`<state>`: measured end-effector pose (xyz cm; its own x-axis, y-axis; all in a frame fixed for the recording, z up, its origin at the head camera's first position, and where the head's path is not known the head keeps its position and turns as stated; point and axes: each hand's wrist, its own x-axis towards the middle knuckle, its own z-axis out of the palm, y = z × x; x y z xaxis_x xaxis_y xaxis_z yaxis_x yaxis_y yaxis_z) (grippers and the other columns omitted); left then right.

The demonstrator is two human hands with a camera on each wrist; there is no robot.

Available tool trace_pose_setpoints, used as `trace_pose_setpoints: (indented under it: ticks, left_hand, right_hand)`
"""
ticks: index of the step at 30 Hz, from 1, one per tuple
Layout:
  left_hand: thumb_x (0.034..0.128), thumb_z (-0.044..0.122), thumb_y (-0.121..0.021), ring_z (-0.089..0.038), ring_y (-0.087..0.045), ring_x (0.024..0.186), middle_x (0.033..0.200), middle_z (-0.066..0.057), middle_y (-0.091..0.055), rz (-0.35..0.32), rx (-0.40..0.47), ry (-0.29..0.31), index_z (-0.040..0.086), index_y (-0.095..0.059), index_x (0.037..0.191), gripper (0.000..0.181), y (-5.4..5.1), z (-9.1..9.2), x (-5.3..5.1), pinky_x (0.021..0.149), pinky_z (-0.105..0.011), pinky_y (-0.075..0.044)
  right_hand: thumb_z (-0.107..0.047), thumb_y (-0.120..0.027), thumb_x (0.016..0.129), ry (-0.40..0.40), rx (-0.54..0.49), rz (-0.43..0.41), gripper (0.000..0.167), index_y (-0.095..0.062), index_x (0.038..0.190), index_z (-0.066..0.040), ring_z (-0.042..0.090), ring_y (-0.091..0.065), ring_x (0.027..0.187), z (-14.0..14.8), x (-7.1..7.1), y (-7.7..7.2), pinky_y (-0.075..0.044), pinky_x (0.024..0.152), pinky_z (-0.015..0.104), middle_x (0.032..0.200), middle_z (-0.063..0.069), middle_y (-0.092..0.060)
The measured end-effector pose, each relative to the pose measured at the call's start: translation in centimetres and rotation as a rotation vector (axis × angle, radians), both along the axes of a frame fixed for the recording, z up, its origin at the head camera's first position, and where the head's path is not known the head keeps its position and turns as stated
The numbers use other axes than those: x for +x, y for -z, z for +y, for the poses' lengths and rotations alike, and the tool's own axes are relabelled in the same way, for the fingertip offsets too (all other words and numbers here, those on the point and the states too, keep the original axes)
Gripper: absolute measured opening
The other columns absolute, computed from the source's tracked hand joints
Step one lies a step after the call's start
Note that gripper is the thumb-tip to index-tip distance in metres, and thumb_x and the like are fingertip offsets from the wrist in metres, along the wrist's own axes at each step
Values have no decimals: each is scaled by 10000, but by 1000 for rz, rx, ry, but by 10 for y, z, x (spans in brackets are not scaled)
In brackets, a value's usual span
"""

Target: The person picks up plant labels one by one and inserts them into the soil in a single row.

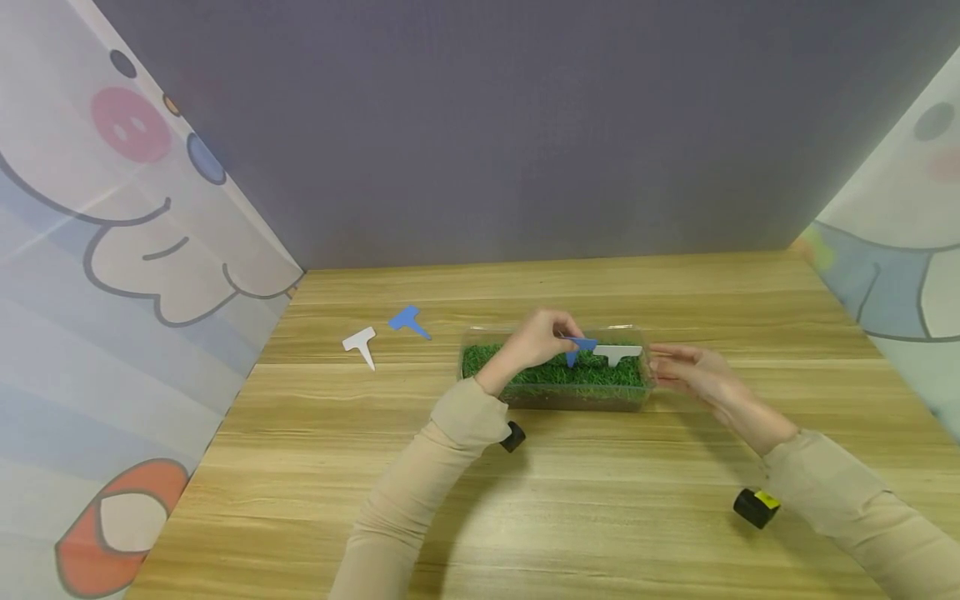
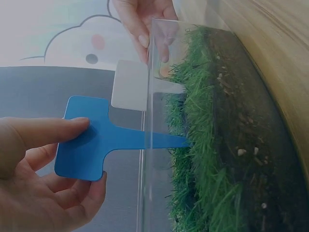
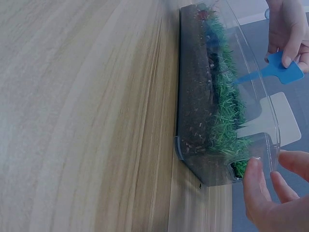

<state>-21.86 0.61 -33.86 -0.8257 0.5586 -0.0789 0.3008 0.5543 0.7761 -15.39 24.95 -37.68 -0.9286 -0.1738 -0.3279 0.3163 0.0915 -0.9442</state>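
Note:
My left hand (image 1: 536, 340) pinches the head of a blue T-shaped plant label (image 2: 84, 145). That label's pointed stem reaches down into the artificial grass (image 2: 200, 106) inside a clear rectangular planter (image 3: 195, 169). To its right, a white T-shaped plant label (image 1: 617, 352) stands upright in the grass. My right hand (image 1: 693, 377) is at the planter's right end, its fingertips touching the clear end wall near the rim. Brown soil with pale bits (image 2: 251, 145) shows through the side beneath the grass.
Left of the planter, another white plant label (image 1: 360, 340) and another blue plant label (image 1: 407, 320) lie flat on the wooden table (image 1: 315, 467). A dark grey panel (image 1: 540, 133) rises behind the table. Cartoon-printed curtains (image 1: 150, 250) hang at both sides.

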Motion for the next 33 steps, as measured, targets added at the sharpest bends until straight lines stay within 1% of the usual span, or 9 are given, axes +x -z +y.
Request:
trace_pose_setpoints:
  ticks: [4, 7, 11, 16, 18, 20, 23, 28, 33]
  left_hand:
    - [805, 46, -630, -126, -573, 763, 852, -39, -633, 5, -11, -5, 59, -659, 868, 71, 0, 0, 1, 650, -211, -442]
    - [802, 47, -633, -123, -570, 754, 847, -35, -635, 14, -36, -14, 61, -660, 868, 73, -1, 0, 2, 646, -206, -441]
    - [797, 56, -641, -116, -563, 750, 845, -24, -638, 35, -81, -30, 74, -664, 867, 76, 0, 2, 2, 642, -200, -436]
    - [798, 66, -641, -105, -560, 760, 846, -8, -638, 50, -124, -43, 87, -665, 862, 71, 3, 5, 1, 652, -201, -436]
    - [798, 63, -640, -104, -564, 757, 843, -10, -640, 54, -133, -44, 84, -665, 862, 71, 4, 5, 1, 655, -201, -438]
    - [799, 61, -639, -103, -566, 755, 841, -12, -640, 58, -138, -44, 82, -665, 862, 71, 5, 6, 1, 654, -200, -441]
    - [799, 60, -640, -101, -568, 751, 838, -13, -641, 67, -152, -47, 83, -666, 863, 72, 5, 6, 1, 652, -195, -443]
    - [798, 71, -644, -95, -565, 758, 836, 4, -636, 77, -182, -61, 99, -668, 858, 71, 7, 8, 1, 661, -194, -446]
    - [795, 67, -648, -119, -578, 827, 878, -8, -644, 86, -207, -77, 103, -673, 851, 72, 6, 10, 3, 706, -217, -460]
  right_hand:
    - [-168, -607, 838, 2, 22, 2, 672, -231, 1333, 86, 45, -599, 872, 0, 0, 0, -448, 840, 230, 1149, 52, -557]
    - [-171, -608, 837, 2, 28, 3, 673, -231, 1332, 85, 45, -600, 868, 0, 0, 0, -449, 841, 232, 1158, 65, -551]
    - [-177, -610, 836, 2, 30, 1, 676, -232, 1332, 83, 39, -600, 861, 0, 0, 0, -446, 845, 235, 1129, 36, -570]
    - [-183, -603, 841, -3, 49, 6, 669, -237, 1335, 80, 26, -596, 858, -1, 0, 0, -444, 849, 238, 1206, 114, -511]
    - [-178, -600, 844, -4, 46, 8, 665, -235, 1334, 84, 26, -595, 859, -1, 0, 0, -444, 848, 238, 1164, 83, -546]
    - [-170, -602, 842, -3, 31, 6, 669, -229, 1333, 90, 28, -595, 858, 0, 0, 1, -447, 844, 234, 1076, 4, -591]
    - [-154, -601, 842, -4, 8, 3, 671, -218, 1332, 97, 34, -597, 857, 0, 0, 1, -451, 834, 224, 960, -115, -597]
    - [-148, -597, 844, -11, -7, 3, 672, -208, 1334, 99, 37, -597, 863, 0, 1, 0, -451, 833, 219, 944, -137, -593]
    - [-142, -590, 849, -10, -11, 2, 666, -205, 1335, 101, 48, -598, 870, 0, 1, 0, -452, 833, 221, 958, -109, -598]
